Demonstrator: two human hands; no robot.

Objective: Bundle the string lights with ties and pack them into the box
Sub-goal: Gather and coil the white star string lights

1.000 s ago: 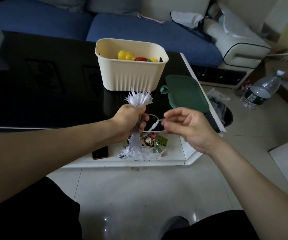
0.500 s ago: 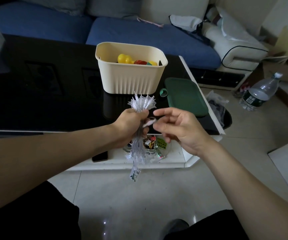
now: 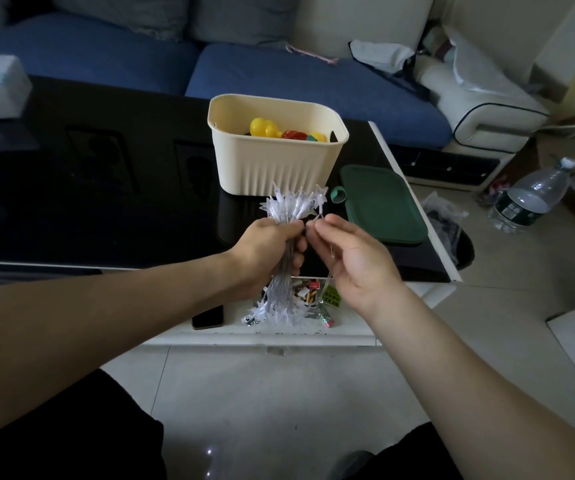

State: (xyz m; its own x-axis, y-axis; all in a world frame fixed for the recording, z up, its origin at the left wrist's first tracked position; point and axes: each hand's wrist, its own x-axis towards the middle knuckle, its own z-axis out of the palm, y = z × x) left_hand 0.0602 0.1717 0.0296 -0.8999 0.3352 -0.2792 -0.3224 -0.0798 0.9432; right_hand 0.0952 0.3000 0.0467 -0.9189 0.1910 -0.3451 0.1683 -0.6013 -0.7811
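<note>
Head view: the left hand (image 3: pixel 265 252) grips the bundle of string lights (image 3: pixel 288 216) around its middle, fingers curled fully round the wires; star-shaped lamps fan out above the fist, and a second cluster hangs below it over the counter's white lower shelf (image 3: pixel 352 323). The right hand (image 3: pixel 355 263) sits just beside the left, thumb and forefinger pinching a thin white tie (image 3: pixel 317 218) at the top of the bundle, remaining fingers loosely curled. The bundle is held in the air, in front of the cream box (image 3: pixel 279 164), not inside it. The box stands on the black counter (image 3: pixel 106 202) and contains coloured toys. A green lid (image 3: pixel 383 206) lies flat just right of the box. A phone (image 3: pixel 208 317) and small packets lie on the lower shelf.
</note>
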